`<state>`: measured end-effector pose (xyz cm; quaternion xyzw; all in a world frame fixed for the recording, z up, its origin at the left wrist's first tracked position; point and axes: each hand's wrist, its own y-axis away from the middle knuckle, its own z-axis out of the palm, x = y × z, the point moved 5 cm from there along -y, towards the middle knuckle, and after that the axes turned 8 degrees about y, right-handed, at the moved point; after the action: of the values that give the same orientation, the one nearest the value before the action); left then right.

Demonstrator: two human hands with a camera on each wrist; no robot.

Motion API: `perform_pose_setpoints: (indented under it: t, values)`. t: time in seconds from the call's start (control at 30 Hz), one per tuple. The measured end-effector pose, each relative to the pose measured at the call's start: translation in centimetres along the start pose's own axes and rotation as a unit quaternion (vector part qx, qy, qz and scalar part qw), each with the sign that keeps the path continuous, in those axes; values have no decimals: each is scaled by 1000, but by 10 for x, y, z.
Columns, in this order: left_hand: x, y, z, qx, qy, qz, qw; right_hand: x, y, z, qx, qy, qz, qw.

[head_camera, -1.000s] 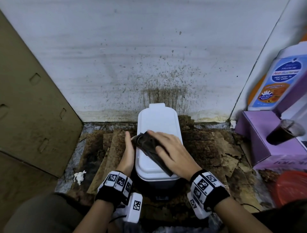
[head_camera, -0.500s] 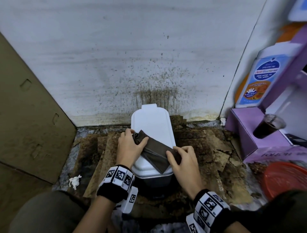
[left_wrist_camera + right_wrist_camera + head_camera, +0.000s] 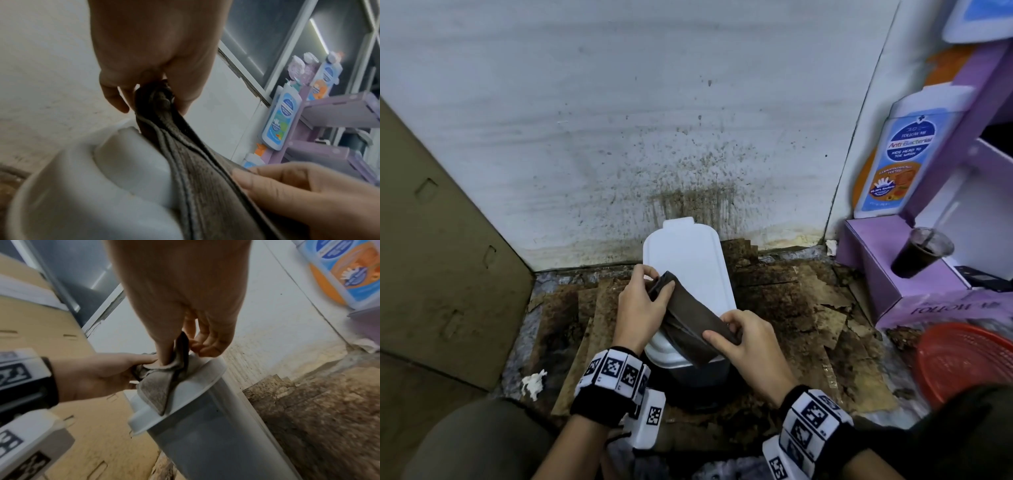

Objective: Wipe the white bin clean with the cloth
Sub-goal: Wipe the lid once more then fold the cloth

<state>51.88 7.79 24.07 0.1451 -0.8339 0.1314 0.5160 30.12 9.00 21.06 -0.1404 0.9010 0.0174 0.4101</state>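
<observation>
Pinching a folded dark brown-grey cloth (image 3: 690,320) w/ both hands: left hand (image 3: 640,310) on its 11 o'clock end, right hand (image 3: 748,342) on its 5 o'clock end. Cloth lies diagonally over white plastic bin's (image 3: 690,263) lid, btw hands, by stained wall (image 3: 619,137).

Bare hands, tagged wristbands
Left hand (image 3: 640,315) and right hand (image 3: 751,346): black wristbands (image 3: 611,385) with white square-code tiles, white tagged camera block (image 3: 649,419) under left wrist.
</observation>
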Motion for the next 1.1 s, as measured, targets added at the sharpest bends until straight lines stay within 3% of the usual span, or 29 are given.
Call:
perform_pose_setpoints:
  t: [0.27,0.47,0.77,0.87,1.1]
  values:
    - [28,2,13,-5,153,-4,988,0,-14,-47,-9,-139,-30,990]
    - [72,0,55,-33,231,36,972,31,-43,-116,-55,-126,8,990]
    - [150,6,190,-155,309,-2,938,91,-46,-278,-77,68,18,995]
    - [177,14,254,-223,303,-9,927,138,-22,-328,-43,99,51,993]
    - [181,52,398,-381,192,14,904,277,68,-356,15,72,174,982]
